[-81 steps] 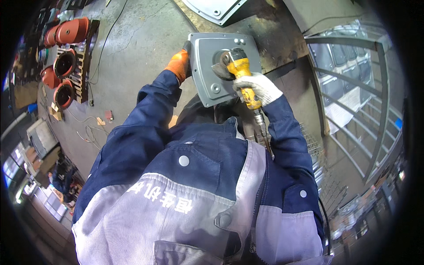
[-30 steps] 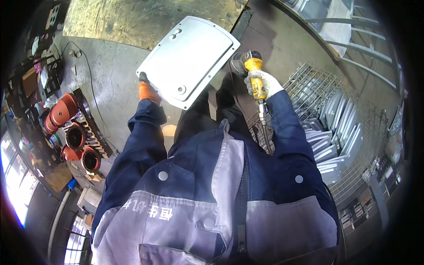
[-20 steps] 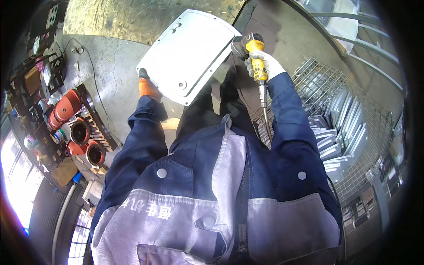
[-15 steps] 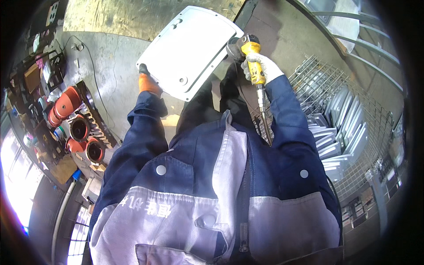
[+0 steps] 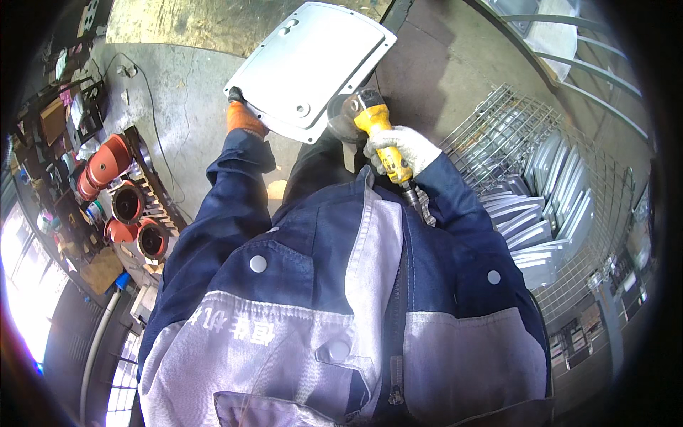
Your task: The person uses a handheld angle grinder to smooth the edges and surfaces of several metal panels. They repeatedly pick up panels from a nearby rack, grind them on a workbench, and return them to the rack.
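Observation:
A white rectangular panel [image 5: 316,60] with rounded corners and small holes along its rim is tilted in front of me. My left hand [image 5: 244,116], in an orange glove with dark fingertips, grips its lower left corner. In a white glove, my right hand [image 5: 405,148] is wrapped round a yellow angle grinder [image 5: 375,119] with an air hose fitting at its tail. The grinder's round disc [image 5: 343,116] is at the panel's near right edge; whether it touches cannot be made out.
On the right stands a wire mesh basket [image 5: 491,117] holding several stacked grey panels [image 5: 562,185]. Orange-red round housings [image 5: 110,160] lie on a rack at the left. A wooden board [image 5: 192,25] is at the far side, and a cable [image 5: 151,107] runs along the floor.
My right hand has brought the grinder left and nearer to me, along the panel's near right edge. The panel has shifted slightly up and right, with my left hand still on its corner.

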`<state>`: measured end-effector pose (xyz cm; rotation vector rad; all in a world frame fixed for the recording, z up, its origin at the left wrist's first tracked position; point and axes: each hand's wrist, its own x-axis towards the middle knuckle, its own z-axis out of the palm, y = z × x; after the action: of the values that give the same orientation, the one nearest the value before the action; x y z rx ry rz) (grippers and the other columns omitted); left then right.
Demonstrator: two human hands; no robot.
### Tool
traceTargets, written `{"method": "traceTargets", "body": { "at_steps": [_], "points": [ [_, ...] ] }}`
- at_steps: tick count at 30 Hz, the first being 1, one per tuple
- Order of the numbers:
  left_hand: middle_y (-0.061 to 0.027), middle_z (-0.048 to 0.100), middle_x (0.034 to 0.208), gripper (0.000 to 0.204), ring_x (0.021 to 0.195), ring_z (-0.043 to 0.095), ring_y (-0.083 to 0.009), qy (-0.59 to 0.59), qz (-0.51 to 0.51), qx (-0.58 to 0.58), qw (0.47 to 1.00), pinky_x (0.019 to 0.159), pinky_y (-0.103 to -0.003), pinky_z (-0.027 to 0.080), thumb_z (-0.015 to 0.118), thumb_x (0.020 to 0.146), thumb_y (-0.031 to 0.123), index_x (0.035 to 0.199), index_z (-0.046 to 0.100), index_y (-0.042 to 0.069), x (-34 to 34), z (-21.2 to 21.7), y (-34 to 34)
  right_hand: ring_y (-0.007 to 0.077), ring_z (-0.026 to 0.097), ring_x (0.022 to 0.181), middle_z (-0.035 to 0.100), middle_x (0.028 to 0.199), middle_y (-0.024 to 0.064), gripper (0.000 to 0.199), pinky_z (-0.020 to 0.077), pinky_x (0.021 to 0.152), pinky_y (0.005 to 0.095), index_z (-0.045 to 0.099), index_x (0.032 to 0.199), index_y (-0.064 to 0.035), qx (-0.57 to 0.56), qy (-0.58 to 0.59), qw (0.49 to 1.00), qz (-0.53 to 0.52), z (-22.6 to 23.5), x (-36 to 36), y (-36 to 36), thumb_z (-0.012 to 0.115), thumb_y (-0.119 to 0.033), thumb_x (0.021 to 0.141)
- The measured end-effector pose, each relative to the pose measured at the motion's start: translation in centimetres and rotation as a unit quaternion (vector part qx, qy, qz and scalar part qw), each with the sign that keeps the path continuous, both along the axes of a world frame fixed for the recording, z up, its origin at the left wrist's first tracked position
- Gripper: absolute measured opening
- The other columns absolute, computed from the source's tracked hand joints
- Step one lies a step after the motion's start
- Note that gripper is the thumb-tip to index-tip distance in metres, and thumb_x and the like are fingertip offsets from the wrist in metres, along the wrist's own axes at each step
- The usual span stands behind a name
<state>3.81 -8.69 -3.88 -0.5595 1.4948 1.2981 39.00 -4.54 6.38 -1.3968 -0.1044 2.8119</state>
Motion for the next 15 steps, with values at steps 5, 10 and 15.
{"method": "traceTargets", "body": {
  "at_steps": [5, 10, 15],
  "points": [
    [-0.0067, 0.056, 0.130, 0.062, 0.111, 0.055, -0.0327, 0.002, 0.028, -0.066, 0.997, 0.091, -0.062, 0.039, 0.059, 0.085, 0.053, 0.130, 0.050, 0.011, 1.9, 1.9, 1.1, 0.0176, 0.060, 0.057, 0.061, 0.073, 0.0100, 0.026, 0.0504, 0.053, 0.0277, 0.058, 0.093, 0.0014, 0.033, 0.028, 0.999, -0.007, 2.2, 0.0, -1.7, 0.070, -0.015, 0.077],
    [-0.0047, 0.056, 0.130, 0.061, 0.115, 0.054, -0.0323, -0.012, -0.001, -0.035, 0.999, 0.095, -0.061, 0.037, 0.048, 0.088, 0.059, 0.131, 0.050, 0.015, 1.5, 1.3, 1.0, 0.0171, 0.059, 0.056, 0.061, 0.070, 0.0097, 0.022, 0.0496, 0.053, 0.0280, 0.061, 0.088, 0.0011, 0.079, 0.023, 0.995, 0.052, 3.9, 0.2, -2.4, 0.070, -0.014, 0.075],
    [-0.0045, 0.054, 0.133, 0.062, 0.119, 0.051, -0.0306, -0.076, -0.070, -0.029, 0.994, 0.102, -0.053, 0.036, 0.037, 0.090, 0.057, 0.132, 0.050, 0.013, -1.3, 0.3, 2.1, 0.0135, 0.058, 0.058, 0.061, 0.072, 0.0055, 0.024, 0.0477, 0.056, 0.0259, 0.061, 0.090, 0.0014, 0.224, -0.028, 0.969, 0.097, 6.3, 1.4, -2.7, 0.072, -0.012, 0.073]
  ]
}}
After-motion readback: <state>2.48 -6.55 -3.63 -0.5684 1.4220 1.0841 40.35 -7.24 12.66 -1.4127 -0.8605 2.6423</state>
